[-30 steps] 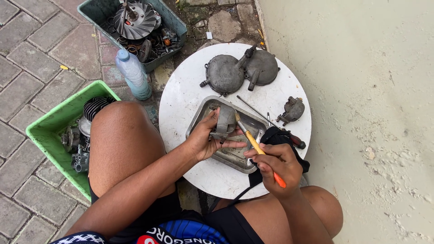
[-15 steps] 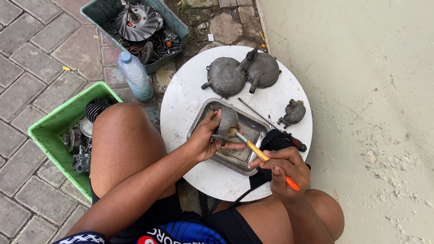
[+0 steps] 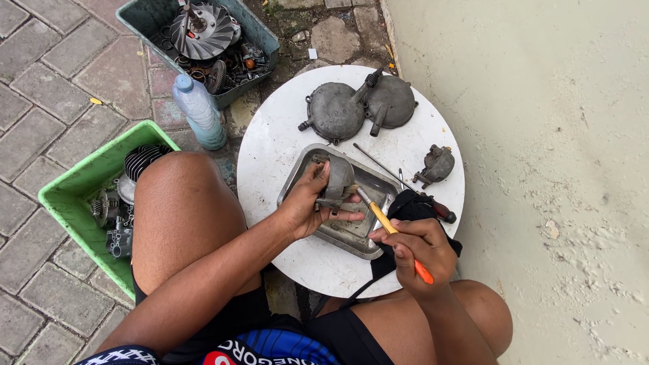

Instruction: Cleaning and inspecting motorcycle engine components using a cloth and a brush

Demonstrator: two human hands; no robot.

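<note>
Left hand (image 3: 307, 209) — fingers clamped around grey metal part (image 3: 336, 181), held over metal tray (image 3: 307, 177); right hand (image 3: 414, 245) — fingers closed on yellow-handled brush (image 3: 387, 223), bristle tip just beside the part, below left fingertips.

Soft, even daylight fills a sharp picture, with only faint shadows under the hands, no glare, and mild wide-angle stretching toward the edges.

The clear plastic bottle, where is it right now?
In the head view the clear plastic bottle stands on the paving at upper left, between the dark bin of parts and the green crate, left of the round white table.
</note>
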